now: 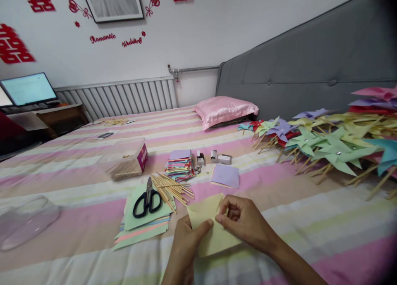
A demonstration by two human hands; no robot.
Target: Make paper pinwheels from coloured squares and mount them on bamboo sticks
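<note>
A square of pale yellow paper (214,241) is held between both hands, low in the middle of the view. My left hand (187,241) grips its left side, thumb lying on top. At the paper's upper right, my right hand (245,219) pinches with thumb and curled forefinger. Left of the hands, black-handled scissors (149,200) rest on a stack of coloured paper sheets (141,233). Thin wooden sticks (173,188) lie loose beside the scissors. Beyond the paper is a small lilac paper square (226,175).
Many finished paper pinwheels (336,150) on sticks are heaped at the right. A clear plastic box (133,161) of sticks, a pile of coloured squares (180,165) and small boxes (223,159) stand farther back. A pink pillow (226,110) lies near the grey headboard (304,58).
</note>
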